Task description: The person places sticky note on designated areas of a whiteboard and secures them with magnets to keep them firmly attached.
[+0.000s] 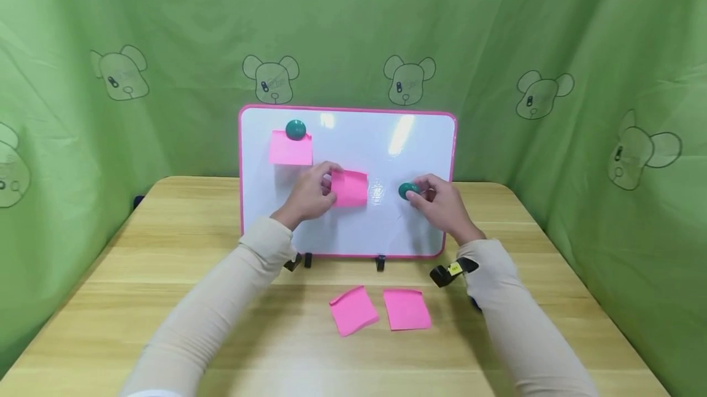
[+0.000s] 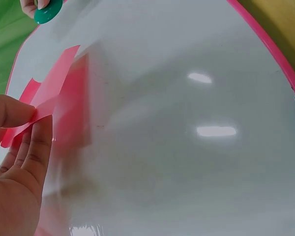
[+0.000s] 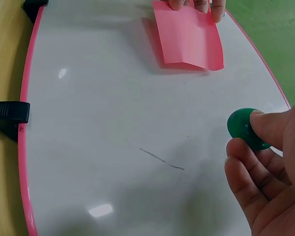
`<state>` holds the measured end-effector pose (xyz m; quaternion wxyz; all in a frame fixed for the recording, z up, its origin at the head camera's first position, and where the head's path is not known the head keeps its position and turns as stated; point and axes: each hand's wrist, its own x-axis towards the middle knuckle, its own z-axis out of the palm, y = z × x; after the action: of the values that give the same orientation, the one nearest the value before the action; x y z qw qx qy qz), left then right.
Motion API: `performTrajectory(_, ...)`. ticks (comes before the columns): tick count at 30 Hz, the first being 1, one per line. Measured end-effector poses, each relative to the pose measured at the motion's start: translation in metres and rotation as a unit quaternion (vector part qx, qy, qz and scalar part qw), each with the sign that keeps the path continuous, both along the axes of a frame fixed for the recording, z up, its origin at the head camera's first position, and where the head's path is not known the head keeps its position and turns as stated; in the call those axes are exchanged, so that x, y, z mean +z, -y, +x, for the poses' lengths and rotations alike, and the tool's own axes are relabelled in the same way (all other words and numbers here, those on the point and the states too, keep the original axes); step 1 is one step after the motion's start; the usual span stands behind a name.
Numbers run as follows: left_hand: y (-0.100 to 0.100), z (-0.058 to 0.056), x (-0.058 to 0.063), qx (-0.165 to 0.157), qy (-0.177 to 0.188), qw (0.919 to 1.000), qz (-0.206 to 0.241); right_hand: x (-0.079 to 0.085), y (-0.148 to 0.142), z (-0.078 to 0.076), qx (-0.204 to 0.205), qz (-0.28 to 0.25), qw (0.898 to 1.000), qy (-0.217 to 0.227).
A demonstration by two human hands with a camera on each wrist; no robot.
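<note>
Before me a pink-framed whiteboard [image 1: 353, 234] stands upright. My left hand [image 1: 312, 193] pinches a pink sticky note [image 1: 350, 189] by its left edge, in front of the board's middle. In the left wrist view the note [image 2: 51, 93] is held a little off the surface, casting a shadow and reflection. My right hand [image 1: 444, 204] pinches a round green magnet [image 1: 407, 189] between thumb and fingers, to the right of the note. At the board's upper left, another green magnet [image 1: 296, 130] sits on the top edge of a second pink note [image 1: 290, 150].
Two more pink notes [image 1: 353, 311] [image 1: 407, 310] lie on the wooden table [image 1: 265, 348] in front of the board. Black feet [image 1: 380, 263] support its lower edge. A green curtain [image 1: 342, 23] hangs behind and along both sides.
</note>
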<state>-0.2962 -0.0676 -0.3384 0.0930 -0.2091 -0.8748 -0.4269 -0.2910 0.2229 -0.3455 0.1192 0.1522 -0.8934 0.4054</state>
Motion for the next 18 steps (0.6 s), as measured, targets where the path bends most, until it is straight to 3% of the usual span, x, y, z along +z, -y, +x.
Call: performTrajectory(18,-0.01,-0.004,0.006,0.015,0.001,0.9999,0.007,0.011,0.014,-0.01,-0.002,-0.023,1.0,-0.01)
